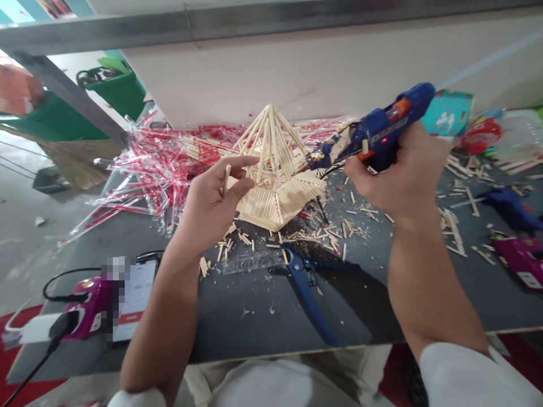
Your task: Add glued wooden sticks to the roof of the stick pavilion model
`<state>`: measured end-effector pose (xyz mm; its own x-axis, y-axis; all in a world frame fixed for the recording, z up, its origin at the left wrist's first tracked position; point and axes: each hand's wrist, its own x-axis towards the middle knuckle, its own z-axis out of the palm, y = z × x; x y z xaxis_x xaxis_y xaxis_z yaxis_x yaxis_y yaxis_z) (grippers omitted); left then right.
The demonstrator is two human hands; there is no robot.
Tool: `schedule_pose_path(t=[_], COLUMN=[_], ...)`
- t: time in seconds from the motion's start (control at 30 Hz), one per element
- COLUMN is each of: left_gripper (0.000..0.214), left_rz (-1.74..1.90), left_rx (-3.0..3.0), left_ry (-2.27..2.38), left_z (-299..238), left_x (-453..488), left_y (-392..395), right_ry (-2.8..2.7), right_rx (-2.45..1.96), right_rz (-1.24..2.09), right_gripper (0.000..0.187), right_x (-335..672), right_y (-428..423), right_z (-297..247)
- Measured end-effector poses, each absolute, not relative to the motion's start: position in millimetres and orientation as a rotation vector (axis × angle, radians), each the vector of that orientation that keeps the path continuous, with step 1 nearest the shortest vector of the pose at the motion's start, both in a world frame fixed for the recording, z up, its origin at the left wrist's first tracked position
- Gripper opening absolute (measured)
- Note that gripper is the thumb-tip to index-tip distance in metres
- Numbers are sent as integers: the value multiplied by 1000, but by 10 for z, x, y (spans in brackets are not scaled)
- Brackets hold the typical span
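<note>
A small pagoda-like model (278,198), built of thin wooden sticks with a pointed frame over a sloping skirt, stands on the dark tabletop. My right hand (403,164) grips a blue and orange hot glue gun (382,127), its crusted nozzle pointing at the model's right side where frame meets skirt. At the left side of the model is my left hand (216,198), thumb and forefinger at the frame. A short wooden stick (227,176) pokes up from between this hand's curled fingers. Whether the fingertips touch the frame I cannot tell.
Blue cutters (307,291) and a clear ruler (250,263) lie before the model, among stick offcuts. Plastic-wrapped stick bundles (156,164) are heaped back left. A phone (136,299) and purple power strip (91,305) sit left; another glue gun (511,209) lies right.
</note>
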<state>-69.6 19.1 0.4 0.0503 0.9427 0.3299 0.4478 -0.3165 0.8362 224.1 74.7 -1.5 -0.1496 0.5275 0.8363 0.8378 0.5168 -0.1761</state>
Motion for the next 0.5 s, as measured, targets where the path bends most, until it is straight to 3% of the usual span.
schedule_pose_path(t=[0.3,0.5], left_gripper=[32,34], left_rz=[1217,1244], left_rx=[1798,1809], left_ry=[1423,1433], left_z=[79,94], left_x=[-693,-695], left_y=[183,180], right_ry=[-1872,-1888], right_rx=[-1270,-1346], right_rz=[-464,-532], right_gripper=[26,31], right_x=[2293,2362], right_y=[713,678], right_z=[10,23])
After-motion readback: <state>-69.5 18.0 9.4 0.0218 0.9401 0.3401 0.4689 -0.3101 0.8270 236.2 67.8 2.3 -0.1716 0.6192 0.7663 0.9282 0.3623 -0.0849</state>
